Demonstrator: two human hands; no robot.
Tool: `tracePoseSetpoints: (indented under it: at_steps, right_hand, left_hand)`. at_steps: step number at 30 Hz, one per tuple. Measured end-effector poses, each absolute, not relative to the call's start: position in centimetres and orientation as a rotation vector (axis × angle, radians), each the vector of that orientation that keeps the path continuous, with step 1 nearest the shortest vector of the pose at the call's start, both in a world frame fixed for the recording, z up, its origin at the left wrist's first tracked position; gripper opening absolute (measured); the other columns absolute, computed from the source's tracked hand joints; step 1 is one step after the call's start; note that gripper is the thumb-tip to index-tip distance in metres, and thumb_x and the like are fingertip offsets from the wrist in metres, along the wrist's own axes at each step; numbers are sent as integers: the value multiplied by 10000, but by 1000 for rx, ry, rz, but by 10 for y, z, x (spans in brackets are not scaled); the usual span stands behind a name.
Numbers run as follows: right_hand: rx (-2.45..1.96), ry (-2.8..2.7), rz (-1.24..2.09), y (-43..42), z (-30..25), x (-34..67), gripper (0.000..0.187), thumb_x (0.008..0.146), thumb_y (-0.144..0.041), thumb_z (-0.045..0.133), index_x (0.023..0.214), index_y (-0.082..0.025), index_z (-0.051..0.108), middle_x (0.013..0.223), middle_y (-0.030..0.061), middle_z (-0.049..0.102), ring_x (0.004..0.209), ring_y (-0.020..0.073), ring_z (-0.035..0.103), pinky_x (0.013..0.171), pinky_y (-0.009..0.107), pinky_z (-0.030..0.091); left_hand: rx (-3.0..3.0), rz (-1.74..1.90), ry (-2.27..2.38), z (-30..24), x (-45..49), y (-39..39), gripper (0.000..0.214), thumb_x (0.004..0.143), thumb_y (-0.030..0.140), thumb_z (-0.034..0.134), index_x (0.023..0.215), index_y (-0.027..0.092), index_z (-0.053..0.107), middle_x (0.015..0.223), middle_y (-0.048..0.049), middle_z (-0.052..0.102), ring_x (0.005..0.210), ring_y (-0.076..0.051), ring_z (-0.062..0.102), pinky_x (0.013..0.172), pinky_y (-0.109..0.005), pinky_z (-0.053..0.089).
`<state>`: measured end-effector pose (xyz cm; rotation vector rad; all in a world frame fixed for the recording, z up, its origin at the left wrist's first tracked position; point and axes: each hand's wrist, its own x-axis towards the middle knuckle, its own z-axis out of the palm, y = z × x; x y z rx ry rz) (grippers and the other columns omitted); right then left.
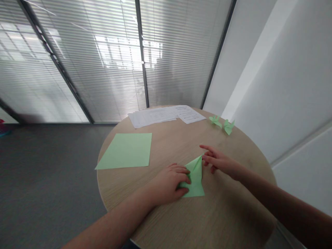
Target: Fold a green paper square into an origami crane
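A partly folded sheet of light green paper (195, 180) lies on the round wooden table (166, 221). My left hand (172, 181) rests over its left side, fingers spread and pressing it to the tabletop; that part of the paper is hidden. At the paper's upper right corner is my right hand (214, 159), its index finger stretched out and the other fingers loosely bent and apart. A fingertip of this hand is at or touching the corner; which of the two I cannot tell.
A flat green sheet (127, 150) lies at the left, one corner reaching the table's edge. Printed white papers (155, 117) are spread at the back. Two folded green paper shapes (215, 121) stand at the back right, near the white wall (290, 79). Blinds (111, 69) cover the glass behind.
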<state>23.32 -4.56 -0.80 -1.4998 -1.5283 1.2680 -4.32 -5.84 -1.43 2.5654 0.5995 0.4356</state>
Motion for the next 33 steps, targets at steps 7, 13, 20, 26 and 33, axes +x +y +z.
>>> tracePoseSetpoints:
  at_steps: [7,13,20,26,33]
  right_hand:
    - [-1404,-1600,1178,-47,-25,201,352,800,-297,632,1131,-180,614,771,-10,599,652,147,560,523,240,413]
    - [-1623,-1815,777,-31,-27,194,262,777,-170,500,985,-194,658,668,-17,606,604,159,550,553,265,360]
    - [-1683,-1896,655,-25,-17,191,205,819,-203,499,867,-202,699,718,24,678,677,194,590,627,298,360]
    - [-1672,-1790,761,-21,-12,189,175,759,-183,537,794,-204,707,726,28,668,726,199,580,674,304,369]
    - [-1652,-1425,1187,-25,-7,183,161,734,-274,486,786,-214,626,612,-25,519,582,164,526,544,265,397]
  left_hand:
    - [2659,347,1015,-12,-13,-97,107,899,256,663,963,183,711,1110,-87,709,1113,-297,629,1019,-483,498]
    - [2674,221,1176,-9,11,-117,162,952,226,566,1009,151,697,1094,-118,708,1083,-333,631,944,-535,541]
    - [2668,239,1210,-9,14,-118,167,954,211,548,1008,152,694,1080,-119,710,1055,-329,639,904,-525,556]
    - [2669,265,1214,-13,14,-117,155,949,229,568,999,156,695,1072,-108,712,1058,-327,639,912,-525,554]
    - [2650,289,1218,-12,12,-117,156,946,243,567,995,166,693,1081,-101,707,1065,-320,631,927,-520,544]
